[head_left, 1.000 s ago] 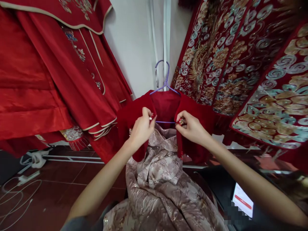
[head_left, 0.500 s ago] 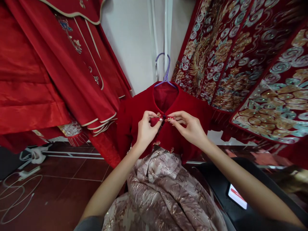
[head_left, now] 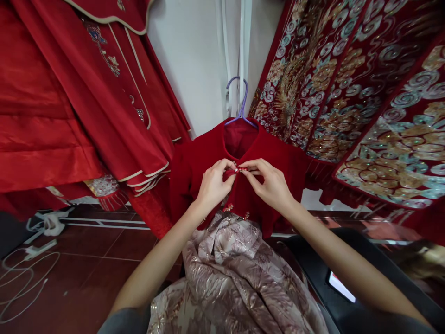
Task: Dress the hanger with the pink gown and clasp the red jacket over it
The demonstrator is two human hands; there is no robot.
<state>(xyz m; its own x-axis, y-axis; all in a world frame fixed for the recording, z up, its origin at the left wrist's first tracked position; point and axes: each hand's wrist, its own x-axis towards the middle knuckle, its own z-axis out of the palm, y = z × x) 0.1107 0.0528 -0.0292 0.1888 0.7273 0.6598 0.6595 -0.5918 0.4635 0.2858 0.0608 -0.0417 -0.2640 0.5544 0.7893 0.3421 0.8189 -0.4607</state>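
Note:
A short red jacket (head_left: 278, 150) hangs on a purple hanger (head_left: 241, 111) in front of me. My left hand (head_left: 214, 183) is closed in a pinch on the small pearl-like button (head_left: 237, 170) at one front edge. From the opposite edge, my right hand (head_left: 273, 183) pinches the red fastening loop (head_left: 243, 170). Button and loop meet between the fingertips; whether the button sits inside the loop is hidden. Lower down the front, a flower-shaped fastener (head_left: 228, 208) shows. Shiny pinkish-grey patterned fabric (head_left: 239, 273) hangs in folds below the jacket.
Red garments (head_left: 100, 106) hang at the left, and a heavily embroidered red garment (head_left: 333, 106) at the right. A lit phone (head_left: 341, 286) lies on a black surface (head_left: 313, 264). White cable (head_left: 48, 269) coils across the tiled floor at left.
Both hands have drawn together, bringing the button and loop from slightly apart to touching. The jacket's front edges are closer at the neck.

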